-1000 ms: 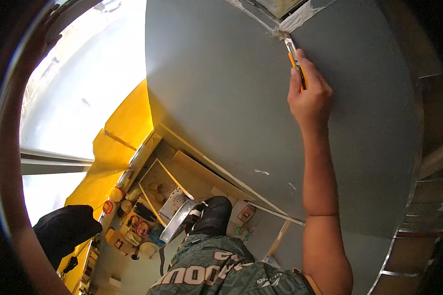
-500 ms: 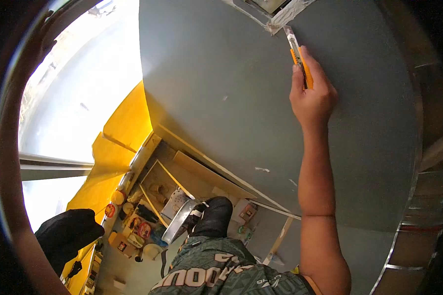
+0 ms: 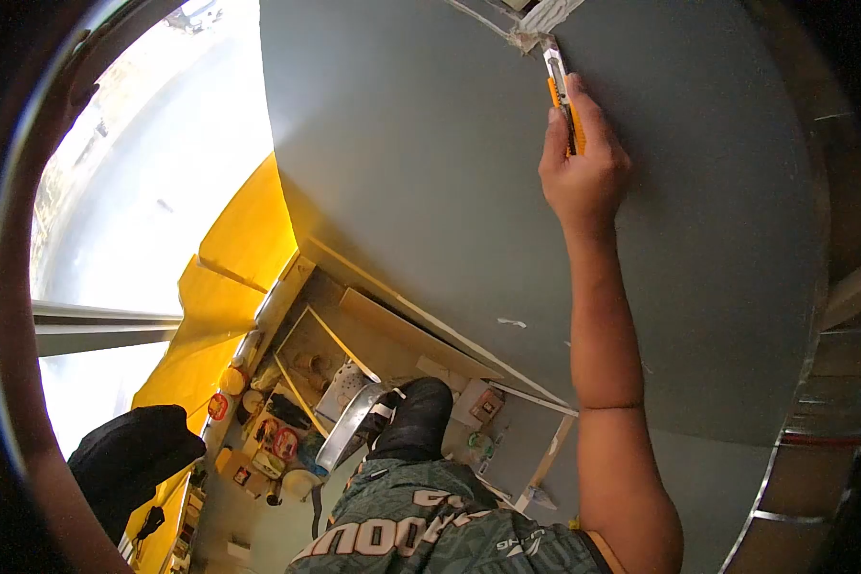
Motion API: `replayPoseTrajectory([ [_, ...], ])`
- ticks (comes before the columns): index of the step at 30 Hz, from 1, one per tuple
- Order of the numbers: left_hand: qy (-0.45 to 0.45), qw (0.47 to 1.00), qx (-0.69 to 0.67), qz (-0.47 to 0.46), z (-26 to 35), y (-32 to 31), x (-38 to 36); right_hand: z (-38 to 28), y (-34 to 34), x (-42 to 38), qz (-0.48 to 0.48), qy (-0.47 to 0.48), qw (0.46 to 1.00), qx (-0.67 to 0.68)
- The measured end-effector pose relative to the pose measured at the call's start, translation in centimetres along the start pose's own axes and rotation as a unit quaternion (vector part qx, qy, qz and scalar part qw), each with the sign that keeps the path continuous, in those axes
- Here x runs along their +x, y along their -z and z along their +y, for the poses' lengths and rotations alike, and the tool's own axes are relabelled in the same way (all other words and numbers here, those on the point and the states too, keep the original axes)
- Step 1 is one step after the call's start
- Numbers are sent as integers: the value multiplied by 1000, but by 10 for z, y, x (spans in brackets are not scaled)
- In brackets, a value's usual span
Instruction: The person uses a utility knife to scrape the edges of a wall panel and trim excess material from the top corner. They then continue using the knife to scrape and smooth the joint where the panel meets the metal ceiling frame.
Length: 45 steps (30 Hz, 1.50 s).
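My right hand (image 3: 585,172) is closed around a yellow-handled utility knife (image 3: 566,110) and stretched up along a grey wall (image 3: 411,172). The knife's metal tip is right at the corner of a framed opening, where ragged white material (image 3: 524,40) lines the edge. This lining looks rough and partly torn at the corner. In shadow along the left edge of the view, my left arm (image 3: 31,402) reaches upward beside the bright window. My left hand (image 3: 84,72) is dark there, its fingers barely showing.
Yellow sheeting (image 3: 244,225) hangs below the bright window, with a black cloth (image 3: 134,464) near it. Below me stands a ladder with yellow rails (image 3: 301,397) and a metal step (image 3: 349,426). Containers (image 3: 282,445) and boxes crowd the floor beside it. A long board (image 3: 416,335) lies along the wall's base.
My right hand has moved slightly left and up with the utility knife, bringing its tip onto the ragged white corner. The left arm stays at the left edge.
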<state>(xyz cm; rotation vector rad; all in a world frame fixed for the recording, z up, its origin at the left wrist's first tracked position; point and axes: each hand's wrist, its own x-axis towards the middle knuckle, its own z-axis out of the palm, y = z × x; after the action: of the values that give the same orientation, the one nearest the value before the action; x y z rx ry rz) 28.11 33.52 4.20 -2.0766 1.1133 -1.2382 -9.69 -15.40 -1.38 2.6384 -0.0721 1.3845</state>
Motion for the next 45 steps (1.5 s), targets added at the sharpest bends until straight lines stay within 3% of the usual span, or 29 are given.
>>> replayPoseTrajectory([
  [18,-5,1000,11,8,-1,-4,-3,10,9,2,-37,20,998,53],
  [33,-15,996,55,-72,-3,-1,8,15,29,17,-110,-4,993,33],
  [39,-23,999,26,-35,-10,-6,5,15,19,14,-71,-27,988,132],
  [41,-32,997,61,-32,-8,-11,4,16,22,13,-74,-17,990,116],
  [43,-10,994,64,-86,-9,-11,6,15,27,15,-81,3,992,100],
  [45,-19,996,65,-56,-9,-11,4,12,30,15,-46,-4,995,84],
])
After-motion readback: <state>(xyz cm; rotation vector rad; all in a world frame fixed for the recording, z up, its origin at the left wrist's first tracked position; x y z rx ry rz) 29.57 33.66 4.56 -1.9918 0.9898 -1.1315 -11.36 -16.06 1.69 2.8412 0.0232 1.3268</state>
